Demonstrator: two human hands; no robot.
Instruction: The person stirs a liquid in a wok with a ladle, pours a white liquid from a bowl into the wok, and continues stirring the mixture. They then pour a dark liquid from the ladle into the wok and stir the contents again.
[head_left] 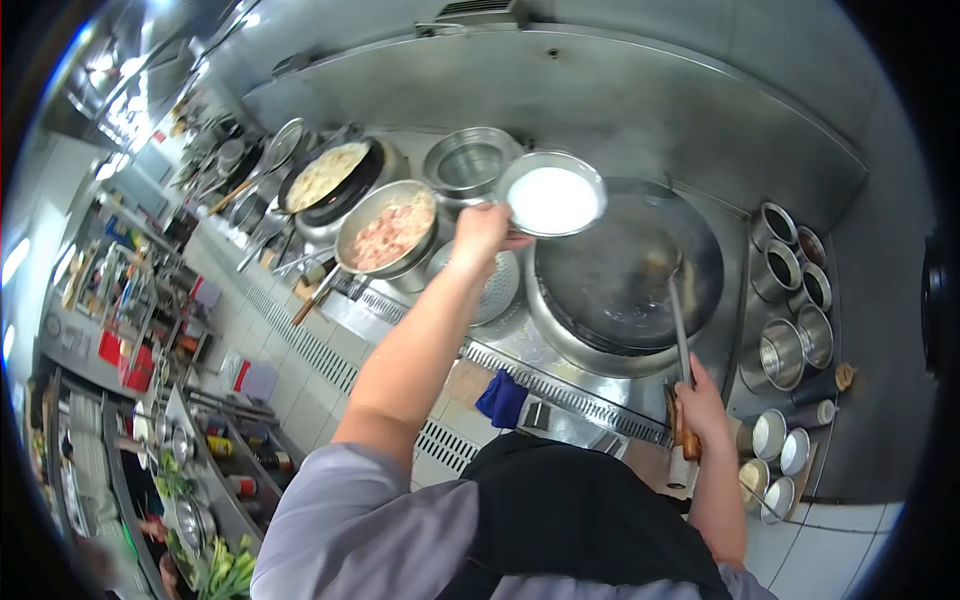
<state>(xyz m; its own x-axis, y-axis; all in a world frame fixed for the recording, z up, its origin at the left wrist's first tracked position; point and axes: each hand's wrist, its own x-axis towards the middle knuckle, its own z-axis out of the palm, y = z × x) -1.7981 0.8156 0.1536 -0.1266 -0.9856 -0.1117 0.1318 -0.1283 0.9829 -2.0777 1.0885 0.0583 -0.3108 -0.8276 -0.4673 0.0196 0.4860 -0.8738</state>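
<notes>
My left hand (485, 236) grips the edge of a metal bowl (602, 196) filled with something white. The bowl is held up beside and partly over the left rim of a large dark wok (630, 310) on the stove. My right hand (703, 405) is closed around the wooden handle of a ladle (681, 322), whose head rests in the wok. Thin steam rises there, and a little liquid shows at the bottom. A perforated round skimmer (497, 290) lies below my left hand.
Left of the wok stand a strainer (345, 245) of pale pink meat pieces, a pan (290, 190) with yellowish food, and a metal pot (430, 165). Metal canisters (772, 262) and seasoning tubs (769, 435) line the right side. A blue cloth (502, 398) lies at the front edge.
</notes>
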